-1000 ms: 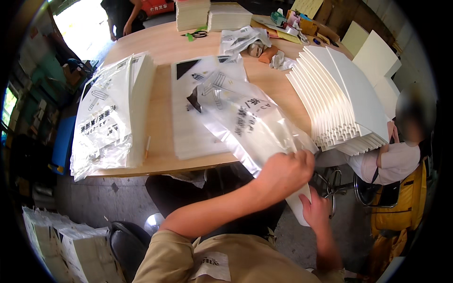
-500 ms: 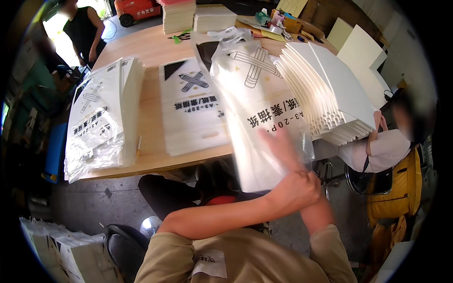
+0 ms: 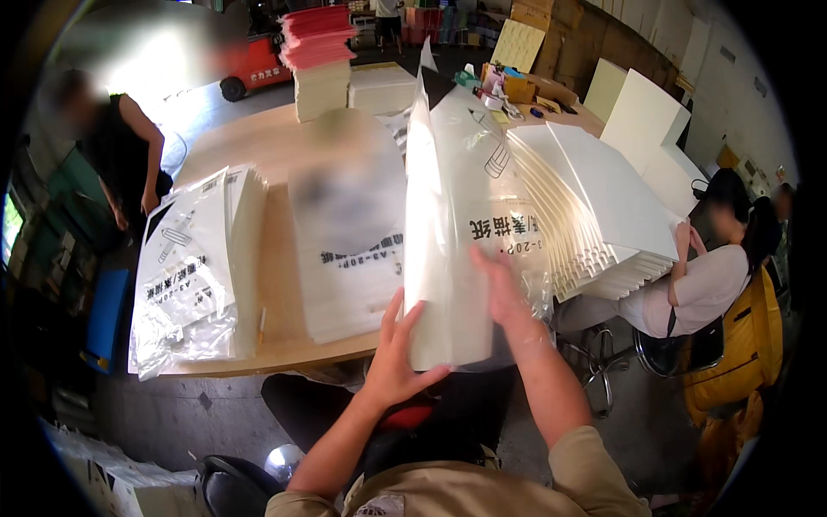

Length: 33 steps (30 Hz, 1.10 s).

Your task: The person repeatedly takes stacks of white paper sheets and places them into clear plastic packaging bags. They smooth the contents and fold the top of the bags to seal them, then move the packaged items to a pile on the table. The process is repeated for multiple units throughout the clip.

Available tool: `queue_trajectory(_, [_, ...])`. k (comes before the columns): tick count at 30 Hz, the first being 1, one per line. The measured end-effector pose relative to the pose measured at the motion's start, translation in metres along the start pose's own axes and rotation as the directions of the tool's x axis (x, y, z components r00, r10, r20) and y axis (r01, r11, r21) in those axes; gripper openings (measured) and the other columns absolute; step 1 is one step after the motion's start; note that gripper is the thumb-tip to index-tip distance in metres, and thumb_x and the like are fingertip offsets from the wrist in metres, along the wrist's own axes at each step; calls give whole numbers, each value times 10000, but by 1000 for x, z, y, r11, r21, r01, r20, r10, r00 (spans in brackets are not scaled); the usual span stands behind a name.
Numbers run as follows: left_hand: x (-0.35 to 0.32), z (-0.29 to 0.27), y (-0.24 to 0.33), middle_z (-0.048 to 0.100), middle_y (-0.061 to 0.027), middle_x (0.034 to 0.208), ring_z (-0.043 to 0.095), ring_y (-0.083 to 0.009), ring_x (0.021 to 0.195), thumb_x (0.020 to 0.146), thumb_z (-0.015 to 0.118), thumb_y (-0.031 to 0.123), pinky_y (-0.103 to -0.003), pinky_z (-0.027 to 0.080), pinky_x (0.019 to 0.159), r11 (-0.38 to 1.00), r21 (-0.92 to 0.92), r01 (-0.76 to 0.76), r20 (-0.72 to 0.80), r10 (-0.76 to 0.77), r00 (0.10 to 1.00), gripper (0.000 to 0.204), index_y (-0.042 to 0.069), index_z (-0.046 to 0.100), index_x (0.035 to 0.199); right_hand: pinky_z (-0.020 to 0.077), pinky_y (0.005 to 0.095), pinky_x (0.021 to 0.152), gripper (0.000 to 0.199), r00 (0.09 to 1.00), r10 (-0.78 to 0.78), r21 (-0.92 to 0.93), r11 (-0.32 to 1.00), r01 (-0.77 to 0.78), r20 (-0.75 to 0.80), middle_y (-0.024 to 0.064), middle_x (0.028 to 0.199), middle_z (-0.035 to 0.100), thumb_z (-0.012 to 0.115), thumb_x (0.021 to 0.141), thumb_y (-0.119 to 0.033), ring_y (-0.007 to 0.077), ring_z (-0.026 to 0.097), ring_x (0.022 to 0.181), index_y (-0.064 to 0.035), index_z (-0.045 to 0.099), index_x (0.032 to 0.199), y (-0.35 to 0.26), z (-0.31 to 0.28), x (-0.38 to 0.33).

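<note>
Upright in front of me, a clear plastic bag of white drawing paper [image 3: 452,284] with a printed pencil pattern is bowed between my two hands. My left hand [image 3: 398,362] grips its lower left edge, thumb spread across the near end. On the other side my right hand [image 3: 504,297] presses against the bag, its thumb on the front; loose clear film hangs by that wrist, and whether the hand is inside the film I cannot tell. Flat printed plastic bags [image 3: 353,302] lie on the table to the left, partly blurred.
Filled bags [image 3: 185,276] are piled at the table's left, a pencil [image 3: 262,323] beside them. Fanned white paper stacks [image 3: 594,198] lie to the right. Pink and cream stacks [image 3: 319,65] stand at the back. A seated person [image 3: 711,267] is at right, another [image 3: 129,155] at far left.
My left hand has left my right forearm and taken the bag's lower left edge. The bag has turned more upright and bowed. My view has shifted, showing more of the far room.
</note>
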State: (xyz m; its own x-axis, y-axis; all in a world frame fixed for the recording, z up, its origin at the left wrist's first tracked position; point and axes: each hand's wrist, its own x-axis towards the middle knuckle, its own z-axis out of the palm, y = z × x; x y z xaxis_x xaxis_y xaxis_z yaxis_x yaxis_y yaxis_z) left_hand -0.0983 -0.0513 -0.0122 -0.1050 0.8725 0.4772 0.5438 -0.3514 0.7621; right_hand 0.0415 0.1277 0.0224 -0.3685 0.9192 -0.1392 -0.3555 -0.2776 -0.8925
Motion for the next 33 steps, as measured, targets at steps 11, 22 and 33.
queue_trajectory(11, [0, 6, -4, 699, -117, 1090, 684, -244, 731, 755, 739, 14, -330, 548, 640, 881, 472, -17, -343, 202, 917, 326, 125, 731, 1061, 497, 402, 912, 461, 730, -594, -641, 422, 641, 339, 140, 1172, 628, 698, 893, -218, 247, 616, 1042, 48, 567, 1246, 25, -48, 32])
queue_trajectory(22, [-14, 23, -29, 633, -113, 770, 615, -323, 625, 856, 649, 22, -389, 485, 537, 884, 460, 83, -332, 85, 939, 137, 46, 702, 981, 487, 464, 914, 591, 869, -466, -888, 312, 339, 168, 241, 1138, 645, 725, 819, -393, 420, 613, 1065, 22, 592, 1218, 84, -46, 129])
queue_trajectory(33, [-21, 27, -48, 646, -157, 768, 630, -347, 639, 881, 629, 43, -419, 505, 573, 921, 294, 255, -395, -126, 910, 183, 21, 674, 1057, 351, 441, 1114, 920, 983, -160, -993, 65, 97, 86, 290, 1421, 459, 653, 831, -616, 391, 448, 1339, 41, 404, 1424, 64, 5, 126])
